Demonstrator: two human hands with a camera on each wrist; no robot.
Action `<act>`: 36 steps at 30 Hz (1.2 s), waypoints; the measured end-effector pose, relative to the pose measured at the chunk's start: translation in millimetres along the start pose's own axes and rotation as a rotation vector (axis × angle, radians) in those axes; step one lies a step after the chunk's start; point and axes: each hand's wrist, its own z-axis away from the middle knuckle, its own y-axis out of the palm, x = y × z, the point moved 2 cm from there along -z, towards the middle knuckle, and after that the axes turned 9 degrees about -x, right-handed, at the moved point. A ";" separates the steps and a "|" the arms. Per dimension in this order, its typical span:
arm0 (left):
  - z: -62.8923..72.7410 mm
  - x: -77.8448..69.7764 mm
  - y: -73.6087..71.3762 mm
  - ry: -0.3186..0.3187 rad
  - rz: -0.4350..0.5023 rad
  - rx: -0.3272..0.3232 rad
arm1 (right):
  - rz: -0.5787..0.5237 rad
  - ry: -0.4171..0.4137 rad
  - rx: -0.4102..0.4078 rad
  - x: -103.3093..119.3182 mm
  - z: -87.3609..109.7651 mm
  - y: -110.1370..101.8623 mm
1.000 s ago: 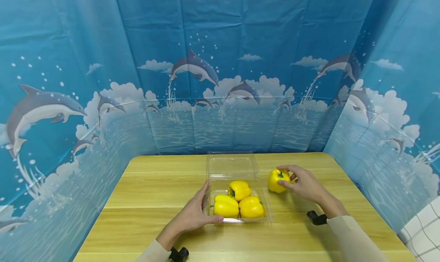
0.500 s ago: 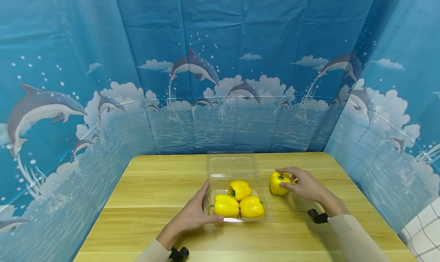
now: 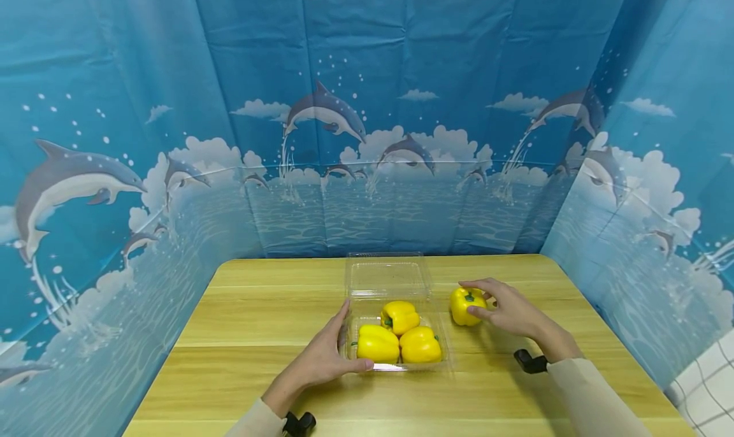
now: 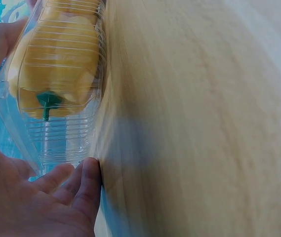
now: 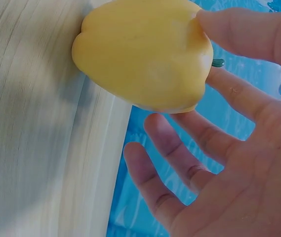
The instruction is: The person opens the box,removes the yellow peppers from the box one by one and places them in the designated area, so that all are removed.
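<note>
A clear plastic clamshell box (image 3: 395, 366) lies on the table with its lid folded back, away from me. Inside it sit three yellow bell peppers: one at the front left (image 3: 377, 344), one at the front right (image 3: 421, 345) and one behind them (image 3: 400, 316). My left hand (image 3: 322, 355) rests against the box's front left corner, its fingers along the side and its thumb at the front rim. To the right of the box, my right hand (image 3: 510, 306) pinches another yellow bell pepper (image 3: 466, 308), stem up, between thumb and fingers. Whether this pepper touches the table I cannot tell.
The transparent lid (image 3: 385, 275) reaches nearly to the far edge of the wooden table (image 3: 258, 322). A blue curtain (image 3: 367, 214) printed with dolphins stands behind the table and on both sides.
The right hand and its pepper have shifted slightly to the right and toward me, mostly in the first half second. The left hand and the box have stayed in place.
</note>
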 end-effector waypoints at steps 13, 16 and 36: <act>-0.4 -0.3 0.7 0.007 0.016 0.010 | 0.015 0.026 -0.010 -0.4 2.6 -1.2; -0.6 0.2 0.9 0.008 0.013 0.009 | 0.027 0.031 -0.016 0.2 3.4 -1.3; -0.2 -1.6 0.3 0.003 0.001 0.001 | 0.027 0.013 -0.083 9.9 5.2 -3.9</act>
